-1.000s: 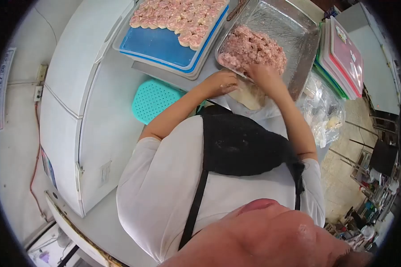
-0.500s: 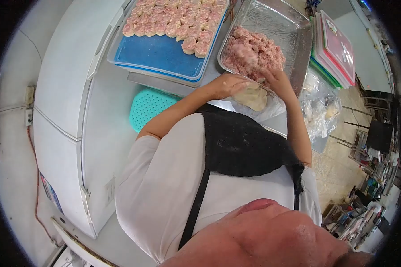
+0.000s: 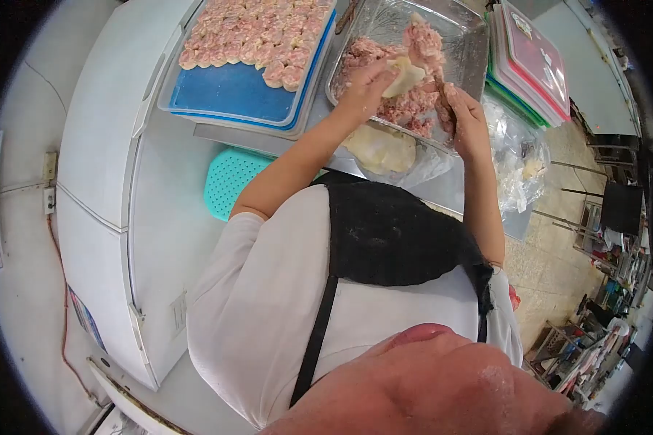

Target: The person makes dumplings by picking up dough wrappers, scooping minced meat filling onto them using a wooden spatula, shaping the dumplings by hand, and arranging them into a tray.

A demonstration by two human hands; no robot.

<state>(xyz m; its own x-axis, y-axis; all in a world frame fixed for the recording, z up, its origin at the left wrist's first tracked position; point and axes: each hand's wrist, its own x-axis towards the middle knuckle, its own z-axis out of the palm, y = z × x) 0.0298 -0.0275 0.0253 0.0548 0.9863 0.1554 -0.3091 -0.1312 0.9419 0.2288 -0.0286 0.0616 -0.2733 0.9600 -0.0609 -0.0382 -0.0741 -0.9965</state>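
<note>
My left hand [image 3: 368, 88] pinches a thin, pale dough wrapper [image 3: 405, 78] above the near-left part of a metal tray [image 3: 466, 54]. Pink minced meat [image 3: 406, 105] lies in that tray. At the tray's near right side, my right hand [image 3: 469, 123] is closed around the handle of a long, narrow spatula-like utensil [image 3: 445, 109]. Its far end is covered by a lump of meat [image 3: 424, 45], so the blade is hidden. A stack of dough wrappers [image 3: 382, 150] lies on plastic just in front of the tray, close to my body.
To the left, a blue-bottomed plastic container [image 3: 221, 94] holds rows of filled dumplings [image 3: 257, 32]. A turquoise perforated basket [image 3: 231, 181] is below it, beside a white refrigerator [image 3: 98, 130]. Coloured lids [image 3: 533, 58] and a clear plastic bag [image 3: 514, 163] are on the right.
My left hand has moved up from the wrapper stack with one wrapper. My right hand now holds the utensil, with a lump of meat raised at its far end. The view has shifted slightly.
</note>
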